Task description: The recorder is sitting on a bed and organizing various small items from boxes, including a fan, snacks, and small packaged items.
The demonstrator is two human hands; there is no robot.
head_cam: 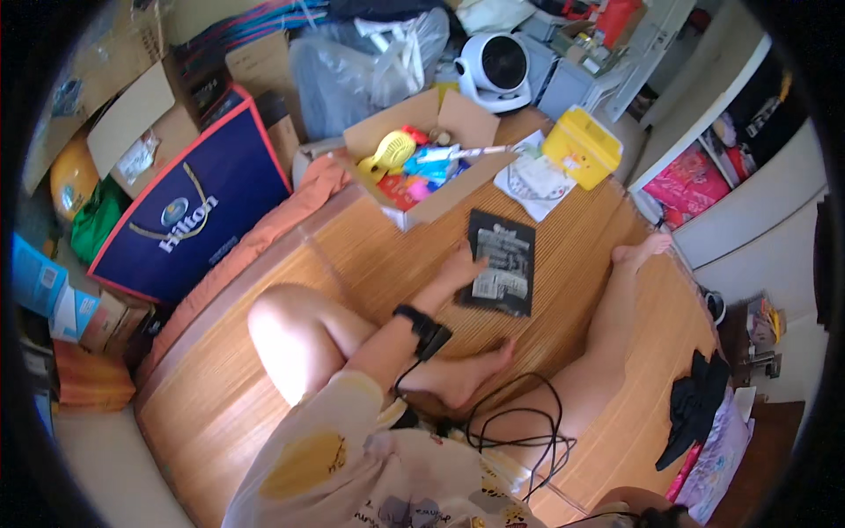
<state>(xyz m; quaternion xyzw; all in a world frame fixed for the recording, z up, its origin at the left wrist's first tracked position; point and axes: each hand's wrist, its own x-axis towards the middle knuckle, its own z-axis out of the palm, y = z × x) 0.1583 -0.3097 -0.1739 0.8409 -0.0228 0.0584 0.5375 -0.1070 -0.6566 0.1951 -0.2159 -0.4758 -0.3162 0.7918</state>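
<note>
My left hand (462,267), with a black device strapped at its wrist, is at the left edge of a flat black plastic pouch (503,254). The thumb lies over the pouch's edge; the other fingers are partly hidden, and the hand appears to grip it. White printing and a pale label cover the pouch's upper face. It is over a bamboo mat (396,264), between my spread legs. Out of view is my right hand; only a bit of that arm shows at the bottom right edge.
Beyond the pouch stand an open cardboard box (455,198) of colourful small items, a white sheet (535,181) with a printed pattern, and a yellow plastic container (582,146). A black cable (558,402) loops over my thigh. Left is a large navy bag (198,204); right lies black cloth (694,402).
</note>
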